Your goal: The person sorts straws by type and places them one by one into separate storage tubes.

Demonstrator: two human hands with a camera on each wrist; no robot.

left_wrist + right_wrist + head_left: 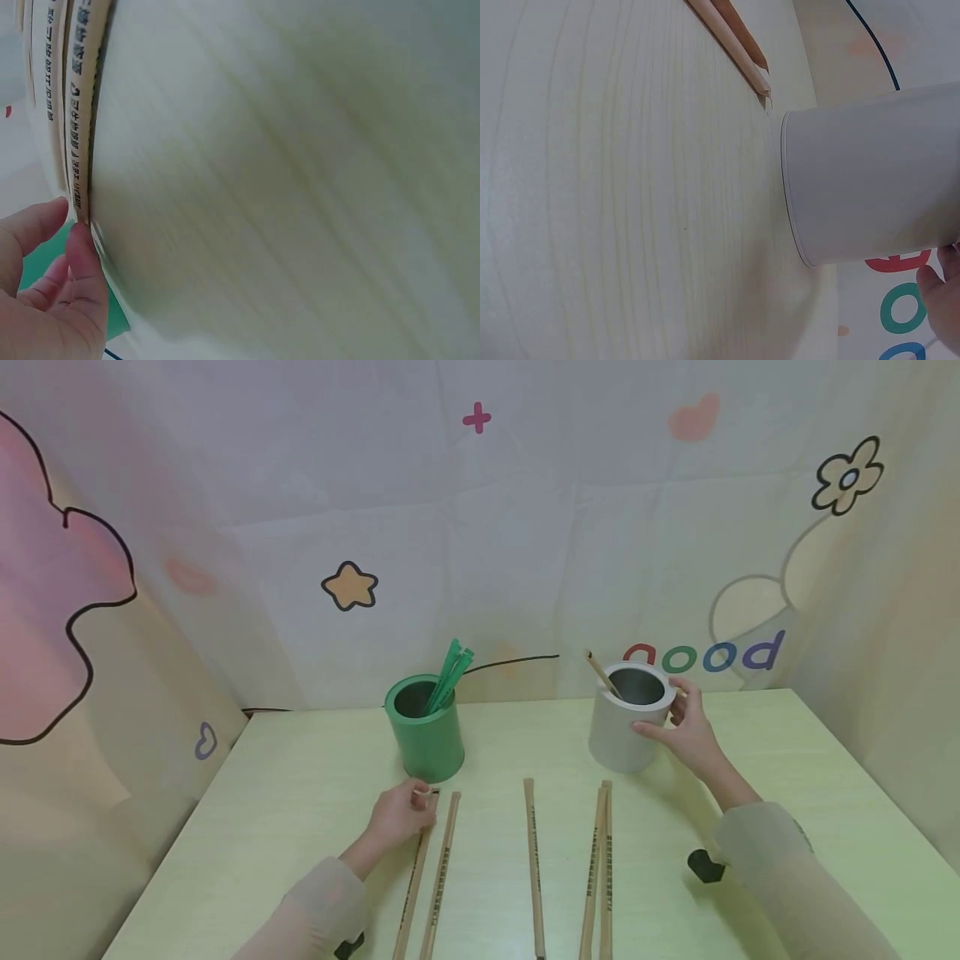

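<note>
In the head view, my left hand [397,814] has its thumb and fingertips at the far end of the leftmost paper-wrapped stick [415,885], a long slim one in a printed brown sleeve. The left wrist view shows that stick [85,105] pinched at its tip. My right hand [688,731] grips the white cup [618,735] from the right, thumb across its front and fingers behind the rim. One brown stick [603,675] leans inside that cup. Just beyond my left hand stands a green cup [427,747] holding several green sticks [450,677].
Several more paper-wrapped sticks lie lengthwise on the pale wooden table [300,777]: one beside the pinched stick [441,877], one in the middle [534,868], and two close together at right [600,868]. A patterned cloth [420,510] hangs behind the table.
</note>
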